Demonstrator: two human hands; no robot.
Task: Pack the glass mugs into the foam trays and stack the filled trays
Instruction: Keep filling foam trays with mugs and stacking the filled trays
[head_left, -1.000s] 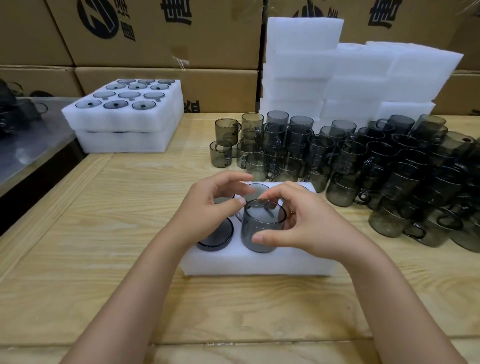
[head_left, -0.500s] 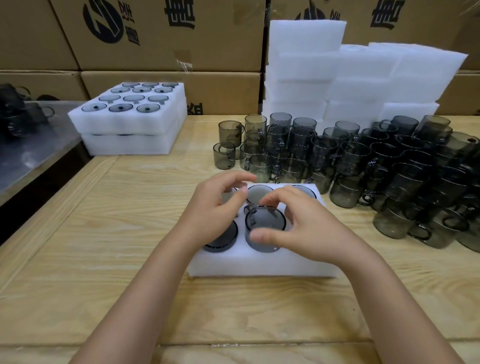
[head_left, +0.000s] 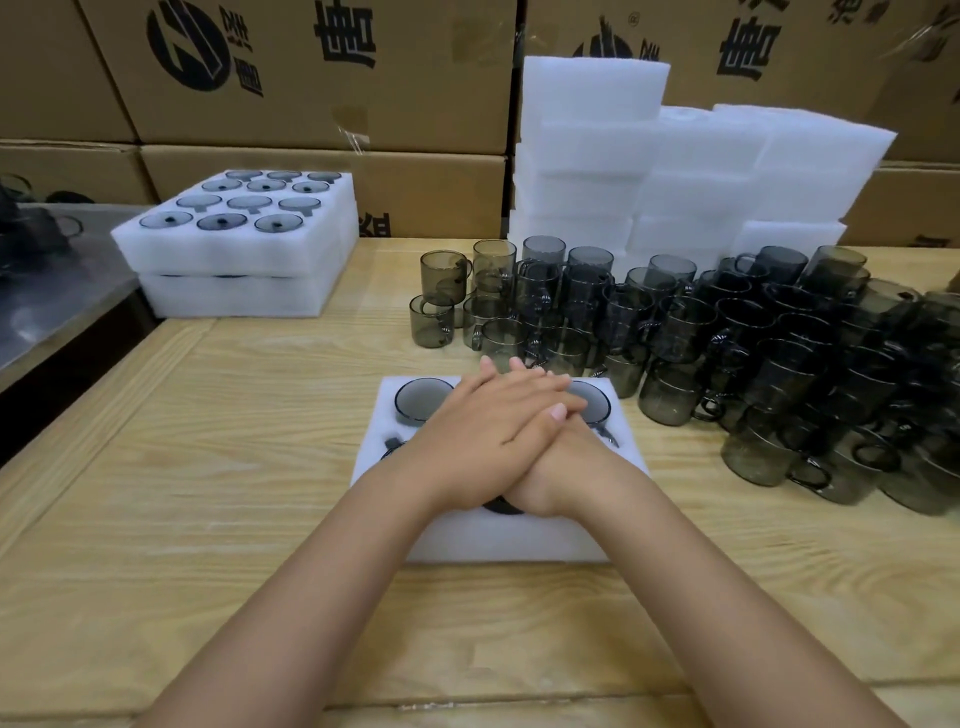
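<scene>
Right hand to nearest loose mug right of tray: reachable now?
Probably yes: the mug stands just right of the foam tray, nothing between; the left hand lying over the right hand must lift first.

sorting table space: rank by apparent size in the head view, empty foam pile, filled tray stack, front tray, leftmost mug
1. empty foam pile
2. front tray and filled tray stack: look alike, the front tray is nearer, so unranked
3. leftmost mug
</scene>
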